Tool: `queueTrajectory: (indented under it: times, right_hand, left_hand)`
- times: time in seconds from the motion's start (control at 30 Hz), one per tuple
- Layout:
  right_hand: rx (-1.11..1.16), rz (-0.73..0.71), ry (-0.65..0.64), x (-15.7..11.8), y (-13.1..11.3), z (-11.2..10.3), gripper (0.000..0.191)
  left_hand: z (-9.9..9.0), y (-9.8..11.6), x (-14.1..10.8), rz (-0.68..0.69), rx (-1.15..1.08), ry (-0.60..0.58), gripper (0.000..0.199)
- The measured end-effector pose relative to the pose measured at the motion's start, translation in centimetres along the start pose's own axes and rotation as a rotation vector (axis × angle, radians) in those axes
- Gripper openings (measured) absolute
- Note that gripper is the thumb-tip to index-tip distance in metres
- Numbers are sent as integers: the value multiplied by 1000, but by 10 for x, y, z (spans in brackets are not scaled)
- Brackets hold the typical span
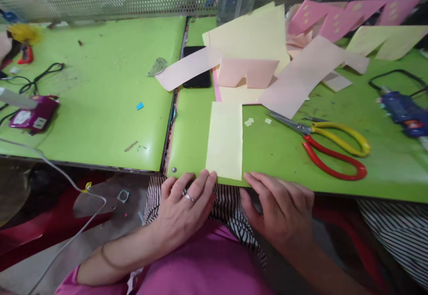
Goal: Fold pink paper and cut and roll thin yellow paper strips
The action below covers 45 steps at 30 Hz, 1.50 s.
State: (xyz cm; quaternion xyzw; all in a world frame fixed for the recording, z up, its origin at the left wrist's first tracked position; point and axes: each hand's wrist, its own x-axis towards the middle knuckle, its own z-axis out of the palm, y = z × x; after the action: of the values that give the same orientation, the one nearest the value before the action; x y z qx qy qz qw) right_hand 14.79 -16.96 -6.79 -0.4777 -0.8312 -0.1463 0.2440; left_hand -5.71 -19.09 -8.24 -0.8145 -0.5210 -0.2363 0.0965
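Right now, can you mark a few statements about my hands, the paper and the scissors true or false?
1. Both hands rest at the table's near edge: left hand, right hand. True.
2. The yellow paper strip lies between them. True.
3. The right hand holds the scissors. False: they lie untouched on the table.
4. The scissors have blue handles. False: one yellow, one red.
5. A black phone lies partly under pale paper. True.

A pale yellow paper strip [224,140] lies flat, lengthwise, reaching the table's near edge.

green table [100,108] | paper sheets [224,140] | scissors [329,145] | phone [197,79] | glue gun [403,112]
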Motion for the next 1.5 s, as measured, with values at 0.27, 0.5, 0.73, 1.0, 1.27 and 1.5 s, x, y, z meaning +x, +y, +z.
queueTrajectory:
  times: [0.27,0.5,0.73,1.0,1.27,1.5]
  right_hand:
    - [63,-98,-23,3,-14,2,40]
    - [50,-99,-63,-5,-7,8,48]
    - [68,-70,-24,-11,2,6,51]
    - [116,-67,-28,-12,3,5,42]
    - [203,-164,-107,10,27,-10,41]
    - [-277,69,-262,4,150,-33,52]
  left_hand:
    - [3,4,1,7,16,-48,49]
    - [1,-1,4,10,-19,-42,47]
    - [3,-14,0,46,-64,-7,49]
    - [-2,-24,-5,-27,-57,62,42]
    - [9,-5,-6,124,-71,-40,47]
    - [8,-21,-1,133,-140,65,31]
